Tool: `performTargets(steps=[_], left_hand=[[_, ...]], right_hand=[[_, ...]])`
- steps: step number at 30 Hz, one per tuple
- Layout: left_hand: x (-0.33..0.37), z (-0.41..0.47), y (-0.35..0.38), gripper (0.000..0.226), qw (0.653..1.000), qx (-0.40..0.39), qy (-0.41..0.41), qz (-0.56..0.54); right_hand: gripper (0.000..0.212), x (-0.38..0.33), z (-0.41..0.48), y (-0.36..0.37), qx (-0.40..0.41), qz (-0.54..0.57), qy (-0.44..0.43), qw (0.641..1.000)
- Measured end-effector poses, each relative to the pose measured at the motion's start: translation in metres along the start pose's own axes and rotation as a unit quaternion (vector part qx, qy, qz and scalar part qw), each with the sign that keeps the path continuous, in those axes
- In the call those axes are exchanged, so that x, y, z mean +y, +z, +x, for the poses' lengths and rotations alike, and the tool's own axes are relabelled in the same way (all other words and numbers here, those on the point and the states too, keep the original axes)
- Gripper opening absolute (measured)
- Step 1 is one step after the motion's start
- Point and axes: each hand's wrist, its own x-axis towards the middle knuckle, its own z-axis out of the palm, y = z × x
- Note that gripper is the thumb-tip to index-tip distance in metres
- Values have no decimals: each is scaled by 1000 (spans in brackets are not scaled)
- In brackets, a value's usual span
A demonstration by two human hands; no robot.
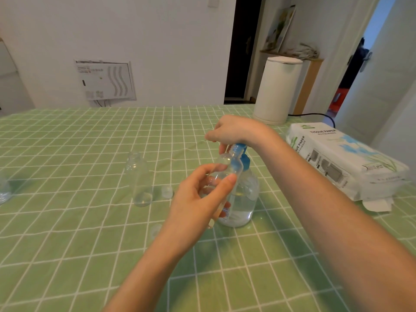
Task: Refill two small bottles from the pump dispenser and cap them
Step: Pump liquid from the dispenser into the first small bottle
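A clear pump dispenser (244, 199) with a blue pump head (239, 147) stands mid-table, part full of clear liquid. My left hand (198, 199) grips a small clear bottle (221, 174), tilted with its mouth up by the blue spout. My right hand (234, 131) rests on top of the pump head, fingers curled down over it. A second small clear bottle (139, 179) stands uncapped to the left. Two clear caps lie on the cloth, one (167, 191) beside that bottle and one (155, 230) nearer me.
The table (67, 244) wears a green checked cloth. A tissue paper pack (342, 161) lies at the right. A white cylindrical appliance (276, 88) with a black cable stands at the far right edge. Part of another clear container (3, 190) shows at the left edge.
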Motion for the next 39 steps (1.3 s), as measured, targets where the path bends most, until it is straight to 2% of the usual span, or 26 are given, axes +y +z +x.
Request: performTargets(steps=[8,14,20,24,35,39], left_hand=[[-3,-2,1,27,1000,4,-10,-2],[-4,-5,2,37,1000,4,-15,8],[-2,-4,2,30,1000,1,-9,2],[1,-4,2,36,1000,-1,-2,0],[-3,-4,3,19,1000,2,-16,-2],[-4,-4,3,20,1000,-1,-19,-1]], right_hand=[[38,3,0,7,0,25,6,1000],[35,5,0,12,-24,38,18,999],[36,3,-3,5,-21,45,7,999],[36,0,-3,1,-20,39,-4,999],[41,5,-1,12,-29,42,6,999],[41,6,0,13,-33,49,5,998]])
